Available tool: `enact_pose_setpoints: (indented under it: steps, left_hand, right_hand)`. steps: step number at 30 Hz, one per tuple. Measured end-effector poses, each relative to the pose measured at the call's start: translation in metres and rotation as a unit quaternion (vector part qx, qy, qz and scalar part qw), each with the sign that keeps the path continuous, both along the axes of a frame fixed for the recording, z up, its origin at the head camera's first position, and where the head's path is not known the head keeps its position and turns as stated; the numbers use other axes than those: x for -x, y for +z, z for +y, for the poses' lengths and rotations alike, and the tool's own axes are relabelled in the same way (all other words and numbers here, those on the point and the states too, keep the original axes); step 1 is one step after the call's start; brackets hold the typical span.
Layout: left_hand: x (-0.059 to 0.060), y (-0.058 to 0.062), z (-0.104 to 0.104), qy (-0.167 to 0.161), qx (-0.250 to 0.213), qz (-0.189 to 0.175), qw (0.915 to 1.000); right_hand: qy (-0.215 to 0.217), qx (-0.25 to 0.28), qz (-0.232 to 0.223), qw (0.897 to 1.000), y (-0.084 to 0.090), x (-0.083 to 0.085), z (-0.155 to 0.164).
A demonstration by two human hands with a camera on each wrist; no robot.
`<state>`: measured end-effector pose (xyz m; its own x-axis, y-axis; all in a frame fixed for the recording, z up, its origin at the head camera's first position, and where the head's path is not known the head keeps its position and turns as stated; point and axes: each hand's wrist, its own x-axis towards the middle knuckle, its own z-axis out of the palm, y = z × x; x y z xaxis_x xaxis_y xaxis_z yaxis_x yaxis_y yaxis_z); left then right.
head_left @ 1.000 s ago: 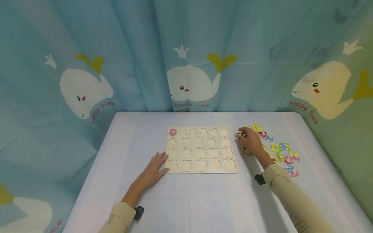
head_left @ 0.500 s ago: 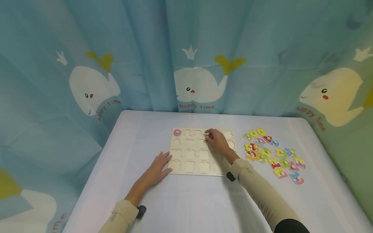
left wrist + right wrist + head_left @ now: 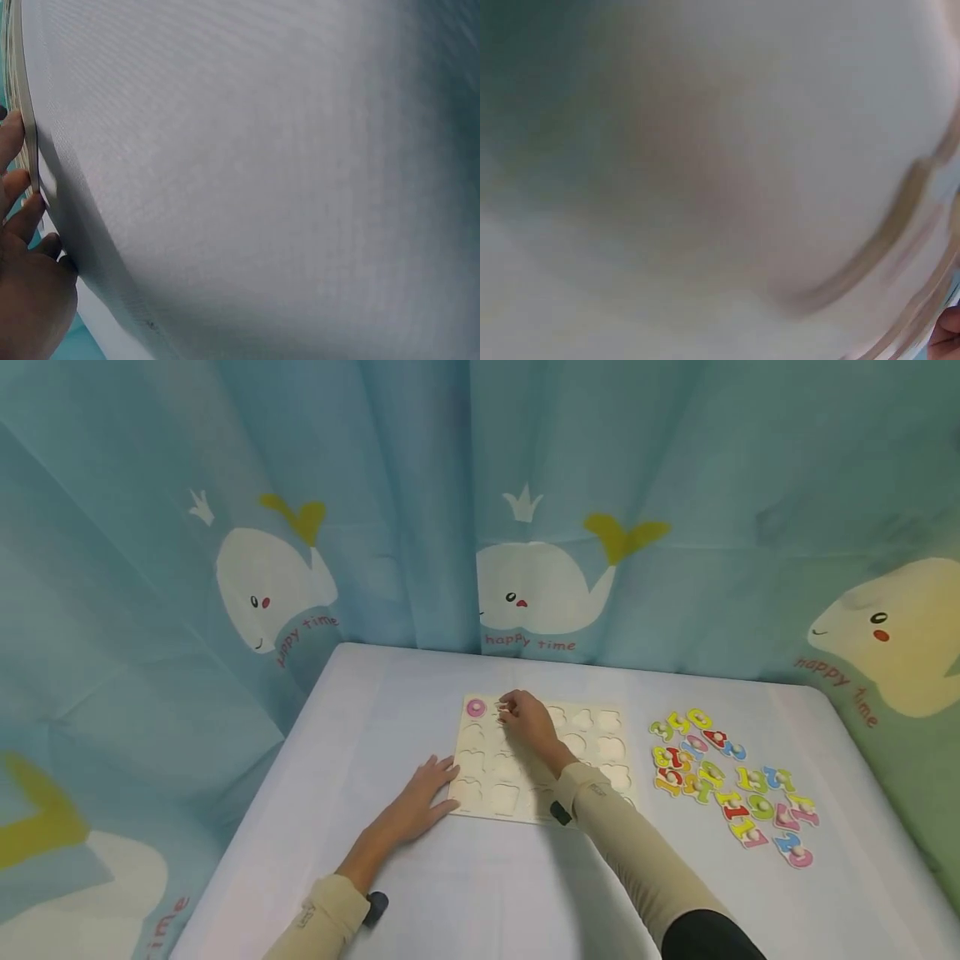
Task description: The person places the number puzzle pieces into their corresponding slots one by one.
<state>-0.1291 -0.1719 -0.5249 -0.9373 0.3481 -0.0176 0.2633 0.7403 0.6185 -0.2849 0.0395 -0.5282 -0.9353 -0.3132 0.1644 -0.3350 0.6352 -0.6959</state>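
My left hand lies flat, palm down, fingers straight and slightly spread, forearm angling in from lower left, beige sleeve at the wrist. In the left wrist view the same fingers show at the left edge, extended. My right hand is reached forward and across toward the left, knuckles up, fingers curled down and bunched at the tips; I can't tell what they pinch. Right arm extended, beige sleeve, dark upper sleeve. Right wrist view is blurred.

A pale, matt wooden puzzle board is seen on a smooth, matt cloth-covered worktop; glossy painted number pieces lie beside it.
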Motion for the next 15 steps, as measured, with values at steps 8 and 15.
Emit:
enact_pose_setpoints:
  steps: [8, 15]
  left_hand:
    - [0.0, 0.001, 0.002, 0.003, 0.012, -0.005, 0.9999]
    - [-0.001, 0.002, 0.001, 0.011, 0.009, -0.009, 0.9999]
  right_hand:
    - [-0.022, -0.036, -0.008, 0.999, 0.0, 0.006, -0.011]
    - [-0.013, -0.051, -0.013, 0.999, 0.0, 0.009, -0.015]
